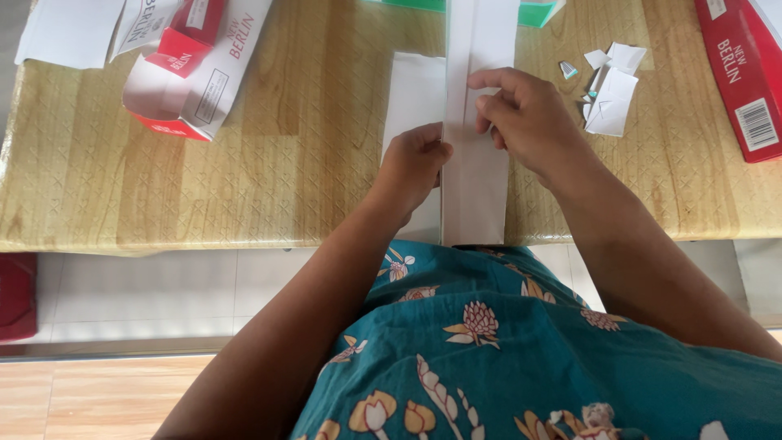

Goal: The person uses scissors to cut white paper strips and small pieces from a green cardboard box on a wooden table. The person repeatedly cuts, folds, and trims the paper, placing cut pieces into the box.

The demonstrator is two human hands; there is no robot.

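Observation:
A long white cardboard strip [476, 183], folded lengthwise, runs from the table's near edge to the far side. My left hand [414, 165] pinches its left fold line about halfway along. My right hand [525, 114] presses down on the strip a little farther away, fingers curled over its top face. A flat white flap [414, 90] of the same sheet lies under the left side of the strip.
The wooden table [269, 163] carries an open red and white carton [191, 61] at the far left, a red box [743, 73] at the far right, white paper scraps [611, 90] beside my right hand, and a green sheet [533, 12] at the far edge.

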